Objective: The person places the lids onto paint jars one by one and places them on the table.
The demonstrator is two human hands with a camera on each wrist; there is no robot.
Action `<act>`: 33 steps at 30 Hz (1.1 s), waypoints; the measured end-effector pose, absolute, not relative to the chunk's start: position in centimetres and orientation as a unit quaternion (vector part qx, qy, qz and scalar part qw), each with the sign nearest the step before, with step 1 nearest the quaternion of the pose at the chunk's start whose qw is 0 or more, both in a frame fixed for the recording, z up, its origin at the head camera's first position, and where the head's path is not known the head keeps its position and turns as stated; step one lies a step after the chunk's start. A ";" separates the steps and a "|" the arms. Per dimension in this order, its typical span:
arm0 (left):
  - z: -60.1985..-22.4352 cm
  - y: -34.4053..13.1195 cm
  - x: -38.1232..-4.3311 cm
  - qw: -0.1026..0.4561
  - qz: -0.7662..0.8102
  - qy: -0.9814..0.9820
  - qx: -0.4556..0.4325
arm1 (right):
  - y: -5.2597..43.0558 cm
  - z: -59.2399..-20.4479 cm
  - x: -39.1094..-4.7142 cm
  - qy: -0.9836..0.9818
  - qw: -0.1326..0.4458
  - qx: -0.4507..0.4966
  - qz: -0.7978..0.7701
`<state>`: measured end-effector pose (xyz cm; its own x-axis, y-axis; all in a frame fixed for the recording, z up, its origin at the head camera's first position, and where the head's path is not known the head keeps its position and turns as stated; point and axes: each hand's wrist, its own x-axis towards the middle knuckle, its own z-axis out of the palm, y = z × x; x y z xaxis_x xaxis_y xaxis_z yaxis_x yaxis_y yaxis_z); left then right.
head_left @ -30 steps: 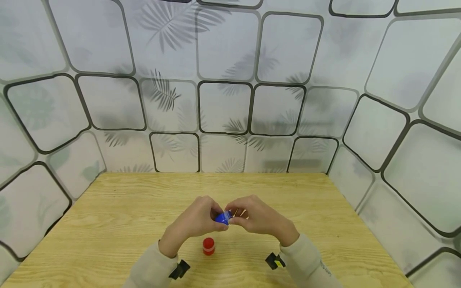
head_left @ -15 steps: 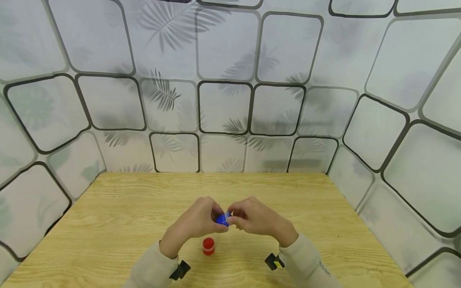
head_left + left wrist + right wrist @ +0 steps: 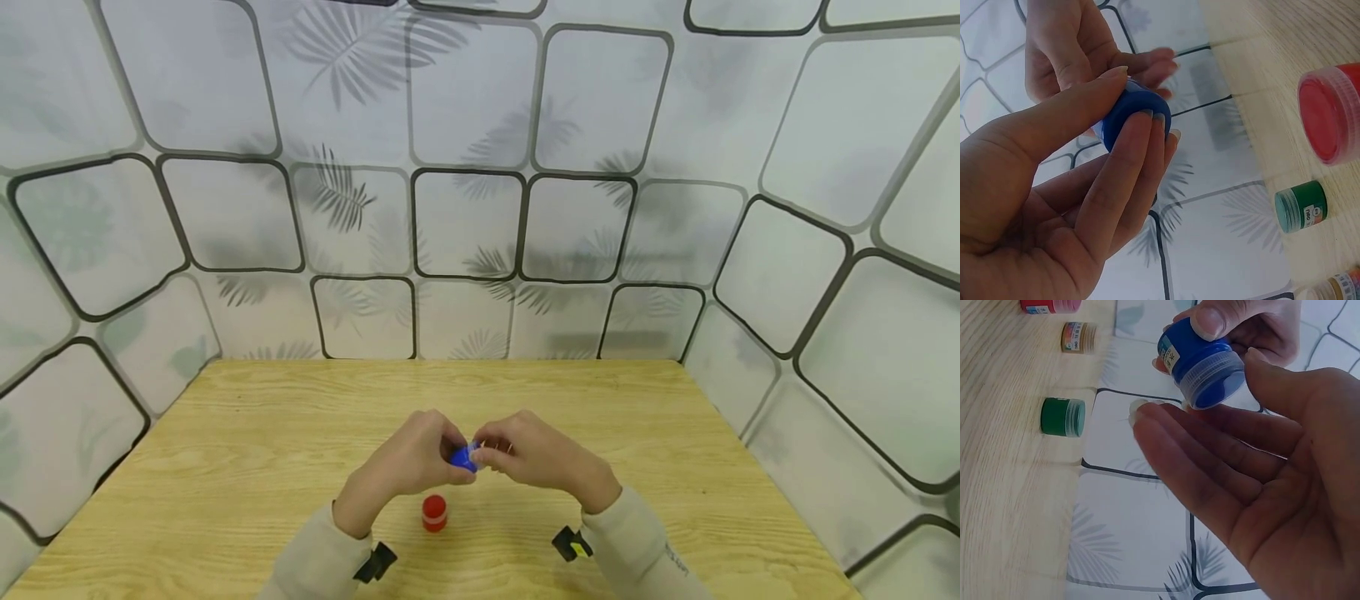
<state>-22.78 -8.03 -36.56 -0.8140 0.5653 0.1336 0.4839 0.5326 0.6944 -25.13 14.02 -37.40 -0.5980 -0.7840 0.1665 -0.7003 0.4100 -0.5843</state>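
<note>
Above the table my two hands meet at a small blue paint jar (image 3: 462, 457). My left hand (image 3: 416, 454) holds its body, thumb on one side and fingers curled on the other. The jar's clear, ribbed lid (image 3: 1213, 375) faces my right hand (image 3: 536, 454). In the right wrist view the right thumb tip is at one edge of the lid and the index fingertip at the opposite edge. The other right-hand fingers extend loosely beneath. A labelled side of the blue body shows in that view, and blue is visible through the lid.
A red jar (image 3: 434, 513) stands on the wooden table (image 3: 300, 417), below the hands in the head view. Wrist views also show a green jar (image 3: 1060, 417) and a tan-labelled jar (image 3: 1077, 337). Patterned panels (image 3: 472, 225) enclose the table's back and sides.
The right hand's fingers have shifted slightly about the lid, and the blue jar has turned a little. The left hand is nearly still; the red jar has not moved.
</note>
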 end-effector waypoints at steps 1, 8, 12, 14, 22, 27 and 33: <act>-36.6 -8.1 -22.8 0.055 0.381 0.873 0.300 | 14.1 -37.4 -25.2 0.839 0.066 -0.441 -0.312; -36.5 -8.4 -23.0 0.058 0.389 0.874 0.285 | 14.4 -37.2 -25.0 0.826 0.050 -0.453 -0.332; -36.6 -8.5 -23.0 0.057 0.388 0.875 0.283 | 14.3 -37.3 -24.8 0.815 0.040 -0.464 -0.346; -36.5 -8.5 -23.0 0.056 0.388 0.875 0.284 | 14.3 -37.3 -24.8 0.814 0.035 -0.464 -0.348; -36.4 -8.4 -22.8 0.053 0.390 0.873 0.288 | 14.1 -37.3 -24.9 0.814 0.023 -0.473 -0.338; -36.4 -8.4 -22.8 0.053 0.388 0.873 0.291 | 14.0 -37.2 -25.0 0.822 0.030 -0.463 -0.331; -36.3 -8.3 -22.7 0.052 0.386 0.874 0.291 | 14.0 -37.1 -24.9 0.831 0.043 -0.445 -0.330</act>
<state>-22.69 -8.30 -36.27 -0.8250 0.5493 0.1329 0.4684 0.5331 0.7045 -24.89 13.99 -37.14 -0.5998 -0.7688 0.2219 -0.7115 0.3855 -0.5875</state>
